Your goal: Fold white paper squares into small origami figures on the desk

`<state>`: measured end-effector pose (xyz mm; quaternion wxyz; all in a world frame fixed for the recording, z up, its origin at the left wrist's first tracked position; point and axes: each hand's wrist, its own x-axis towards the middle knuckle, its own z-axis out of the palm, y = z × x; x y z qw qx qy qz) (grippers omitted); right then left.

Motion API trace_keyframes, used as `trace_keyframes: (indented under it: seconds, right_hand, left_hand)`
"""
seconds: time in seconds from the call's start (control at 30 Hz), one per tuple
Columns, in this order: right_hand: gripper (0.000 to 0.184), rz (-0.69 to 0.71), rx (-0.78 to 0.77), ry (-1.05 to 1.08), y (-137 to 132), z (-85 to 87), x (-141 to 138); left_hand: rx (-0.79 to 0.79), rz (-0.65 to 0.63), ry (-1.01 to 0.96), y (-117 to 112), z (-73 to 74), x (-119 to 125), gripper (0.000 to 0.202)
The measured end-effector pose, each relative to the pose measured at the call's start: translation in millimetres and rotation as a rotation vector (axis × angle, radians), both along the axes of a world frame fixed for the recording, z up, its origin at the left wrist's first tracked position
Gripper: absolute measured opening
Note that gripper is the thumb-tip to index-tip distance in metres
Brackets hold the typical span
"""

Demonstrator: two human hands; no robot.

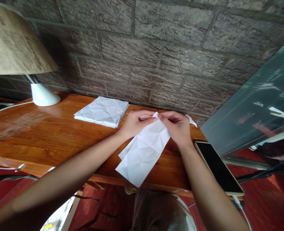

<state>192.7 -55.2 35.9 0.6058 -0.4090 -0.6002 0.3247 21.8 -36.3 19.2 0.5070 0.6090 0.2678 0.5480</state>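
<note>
A creased white sheet of paper [145, 150], folded over into a long strip, hangs slanting above the wooden table. Its upper end is pinched between the fingers of both hands. My left hand [138, 122] is closed on the top left edge, thumb on the near face, with a ring on one finger. My right hand [177, 125] is closed on the top right corner, thumb and index finger pressed together. The lower end of the paper is loose, and a second layer shows behind it on the left. A stack of creased white paper sheets [102, 110] lies behind my left hand.
On the wooden table [48, 138], a lamp [44, 94] with a newsprint shade stands at the left. A smartphone [220, 170] with a charging cable lies at the right edge. A white paper scrap [191, 120] sits behind my right hand. A brick wall [132, 57] borders the back.
</note>
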Motion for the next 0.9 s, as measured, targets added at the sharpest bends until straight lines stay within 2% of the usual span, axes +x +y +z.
trace_keyframes:
  seconds: [0.27, 0.43, 0.9]
  right_hand:
    - [0.025, 0.003, -0.013, -0.001, -2.0, 1.4, -1.7]
    - [0.022, 0.010, 0.000, -0.002, -1.8, 1.6, -2.1]
    - [0.028, 0.020, 0.006, 0.014, -1.0, 0.3, -1.8]
  left_hand:
    - [0.040, 0.038, 0.033, -1.7, -0.5, 0.9, 0.036]
    - [0.039, 0.016, 0.018, 0.3, -2.6, 0.8, 0.037]
    - [0.030, -0.027, 0.021, 4.2, -5.7, 0.5, 0.042]
